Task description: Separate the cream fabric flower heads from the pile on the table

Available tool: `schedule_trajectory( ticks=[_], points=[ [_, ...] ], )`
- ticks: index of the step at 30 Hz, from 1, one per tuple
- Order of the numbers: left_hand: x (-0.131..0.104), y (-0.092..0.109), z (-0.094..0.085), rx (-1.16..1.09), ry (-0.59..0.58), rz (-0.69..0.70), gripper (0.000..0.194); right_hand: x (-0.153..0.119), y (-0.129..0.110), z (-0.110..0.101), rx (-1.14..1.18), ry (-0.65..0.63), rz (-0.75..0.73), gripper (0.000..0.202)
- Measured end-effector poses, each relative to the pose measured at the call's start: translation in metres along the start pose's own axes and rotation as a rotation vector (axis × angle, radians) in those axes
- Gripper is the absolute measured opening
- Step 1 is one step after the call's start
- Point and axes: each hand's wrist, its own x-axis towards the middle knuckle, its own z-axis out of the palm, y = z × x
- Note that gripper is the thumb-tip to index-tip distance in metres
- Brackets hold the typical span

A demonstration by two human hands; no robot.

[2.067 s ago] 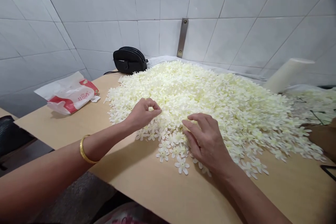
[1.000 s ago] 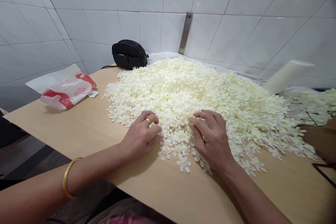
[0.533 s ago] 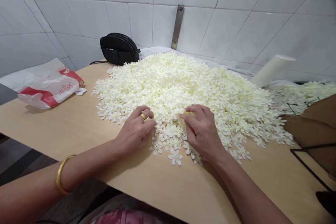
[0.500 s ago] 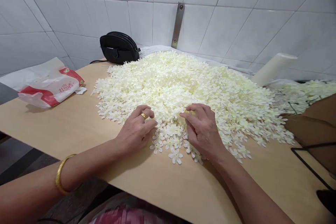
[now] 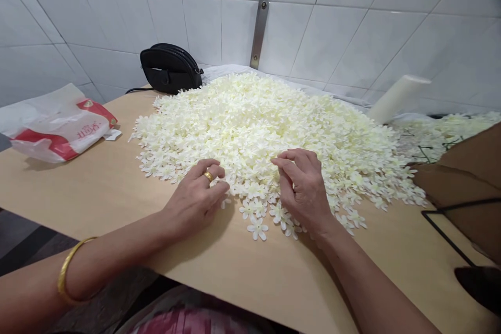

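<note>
A broad heap of white artificial flowers (image 5: 266, 125), pale yellow-green at their centres, is spread over a brown tabletop (image 5: 219, 271). At its front left edge my left hand (image 5: 199, 188), with a gold ring, has curled fingers and the thumb close to them. A white petal shows beside that thumb; what lies within the fingers is hidden. My right hand (image 5: 303, 185) is at the front of the heap, its index finger and thumb bent together in a pinch. Anything in this pinch is too small to make out. Several loose flowers (image 5: 257, 228) lie flat between the hands.
A white and red plastic bag (image 5: 66, 128) lies at left. Behind the heap stands a black handbag (image 5: 172, 69) near the tiled wall. A whitish roll (image 5: 399, 98) leans at back right, near more flowers and a brown cardboard piece (image 5: 465, 172) with a black metal frame.
My left hand has drawn slightly away from my right, and flowers that lay below its thumb no longer show there. My right fingertips have closed a little. The whole view has shifted slightly.
</note>
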Motion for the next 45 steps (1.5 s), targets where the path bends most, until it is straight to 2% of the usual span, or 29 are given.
schedule_trajectory(
  ticks=[7, 11, 14, 17, 22, 28, 33, 37, 40, 43, 45],
  points=[
    [0.020, 0.022, 0.005, -0.064, 0.013, 0.057, 0.013, 0.000, 0.000, -0.001, -0.011, 0.008, 0.020, 0.025],
    [0.026, 0.020, 0.016, 0.000, -0.022, 0.154, 0.014, 0.000, 0.001, -0.002, -0.024, -0.005, 0.024, 0.022],
    [0.026, 0.013, 0.020, 0.008, -0.030, 0.131, 0.017, 0.002, 0.005, -0.005, -0.043, 0.007, 0.040, 0.021],
    [0.023, 0.014, 0.019, -0.079, -0.013, 0.081, 0.015, 0.003, 0.013, -0.008, -0.061, 0.053, 0.049, 0.021],
    [0.019, 0.024, 0.020, -0.149, -0.062, 0.161, 0.011, 0.003, 0.024, -0.009, -0.085, 0.129, 0.083, 0.020],
    [0.026, 0.022, 0.022, -0.070, -0.035, 0.169, 0.017, 0.002, 0.029, -0.005, -0.070, 0.120, 0.118, 0.020],
    [0.024, 0.038, 0.016, -0.150, -0.047, 0.209, 0.019, 0.004, 0.027, -0.007, -0.077, 0.102, 0.157, 0.021],
    [0.018, 0.039, 0.028, -0.059, -0.045, 0.264, 0.025, 0.004, 0.025, -0.007, -0.077, 0.086, 0.177, 0.022],
    [0.020, 0.032, 0.035, 0.001, -0.003, 0.226, 0.022, 0.004, 0.025, -0.008, -0.076, 0.089, 0.182, 0.022],
    [0.024, 0.032, 0.031, -0.006, 0.006, 0.193, 0.021, 0.004, 0.027, -0.009, -0.075, 0.105, 0.180, 0.021],
    [0.024, 0.039, 0.026, -0.034, 0.001, 0.230, 0.021, 0.004, 0.029, -0.008, -0.065, 0.116, 0.189, 0.021]
  ],
)
